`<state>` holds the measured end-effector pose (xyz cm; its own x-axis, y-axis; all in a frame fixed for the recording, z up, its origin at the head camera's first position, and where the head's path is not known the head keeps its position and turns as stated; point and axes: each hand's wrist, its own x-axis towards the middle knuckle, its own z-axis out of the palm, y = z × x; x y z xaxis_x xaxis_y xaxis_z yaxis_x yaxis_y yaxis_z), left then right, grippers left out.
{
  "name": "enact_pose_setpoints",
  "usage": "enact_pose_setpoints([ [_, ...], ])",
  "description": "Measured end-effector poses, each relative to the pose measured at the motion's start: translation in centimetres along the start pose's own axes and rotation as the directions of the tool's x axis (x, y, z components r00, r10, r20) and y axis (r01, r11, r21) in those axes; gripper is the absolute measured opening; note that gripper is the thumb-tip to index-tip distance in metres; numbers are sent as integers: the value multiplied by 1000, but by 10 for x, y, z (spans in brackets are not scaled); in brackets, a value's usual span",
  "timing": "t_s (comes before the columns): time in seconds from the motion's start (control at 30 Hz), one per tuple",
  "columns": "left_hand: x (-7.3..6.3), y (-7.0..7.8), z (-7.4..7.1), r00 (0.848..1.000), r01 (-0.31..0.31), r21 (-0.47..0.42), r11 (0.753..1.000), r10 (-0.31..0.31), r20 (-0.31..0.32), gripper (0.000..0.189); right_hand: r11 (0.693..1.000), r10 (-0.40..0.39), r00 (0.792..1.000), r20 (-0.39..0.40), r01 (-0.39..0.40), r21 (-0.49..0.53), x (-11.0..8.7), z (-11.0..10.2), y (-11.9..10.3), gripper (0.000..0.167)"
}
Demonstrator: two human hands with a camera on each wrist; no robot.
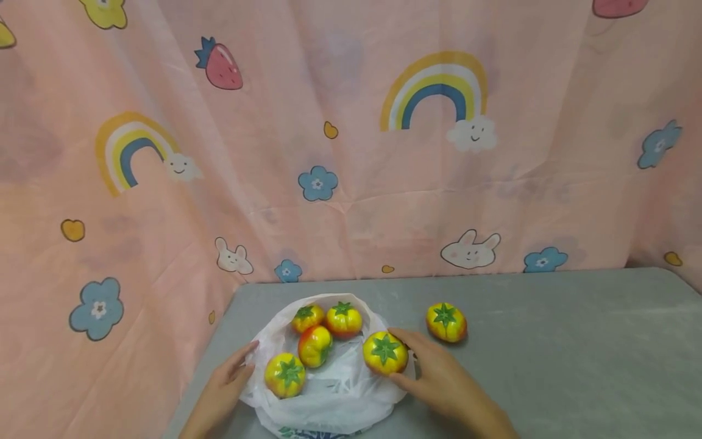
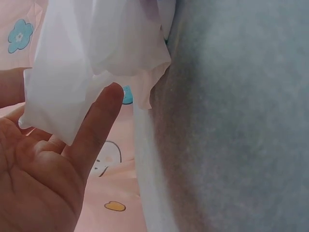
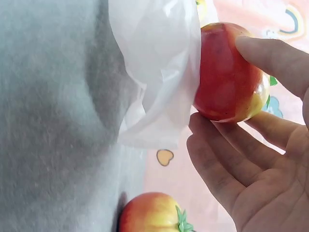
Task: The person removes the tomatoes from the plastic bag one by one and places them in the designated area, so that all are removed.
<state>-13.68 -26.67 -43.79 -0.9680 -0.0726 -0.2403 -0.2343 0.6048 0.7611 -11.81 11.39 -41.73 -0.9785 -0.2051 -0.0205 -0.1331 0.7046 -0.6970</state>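
Observation:
A white plastic bag [image 1: 334, 405] lies spread open on the table, with several glossy yellow-red tomatoes [image 1: 315, 346] with green star-shaped tops inside. My right hand [image 1: 439, 372] grips another tomato [image 1: 386, 353] between thumb and fingers, over the bag's right rim. The right wrist view shows this tomato's red side [image 3: 227, 77] close beside the bag. At the left rim, my left hand [image 1: 225, 381] holds the bag's edge; in the left wrist view the plastic passes between thumb and fingers, with one finger [image 2: 101, 121] extended along it.
One more tomato [image 1: 446, 322] sits on the grey table [image 1: 576, 360], right of the bag and beyond my right hand. A pink curtain [image 1: 351, 225] printed with rainbows, flowers and rabbits hangs along the table's back edge and left side.

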Motion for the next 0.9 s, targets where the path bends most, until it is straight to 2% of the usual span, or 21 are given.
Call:
enact_pose_setpoints([
  [0.23, 1, -1, 0, 1000, 6, 10, 1000, -6, -8, 50, 1000, 20, 999, -49, -21, -14, 0, -8, 4, 71],
  [0.47, -2, -1, -3, 999, -35, -15, 999, 35, -10, 49, 997, 69, 994, -87, -72, -39, 0, -20, 11, 73],
  [0.57, -2, -2, -3, 999, -44, -20, 999, 44, -12, 49, 995, 93, 991, -96, -97, -38, 0, -26, 17, 74],
  [0.9, -1, -3, -4, 999, -52, 0, 999, 52, -10, 49, 991, 100, 982, -160, -112, -69, -4, -54, 46, 81],
])
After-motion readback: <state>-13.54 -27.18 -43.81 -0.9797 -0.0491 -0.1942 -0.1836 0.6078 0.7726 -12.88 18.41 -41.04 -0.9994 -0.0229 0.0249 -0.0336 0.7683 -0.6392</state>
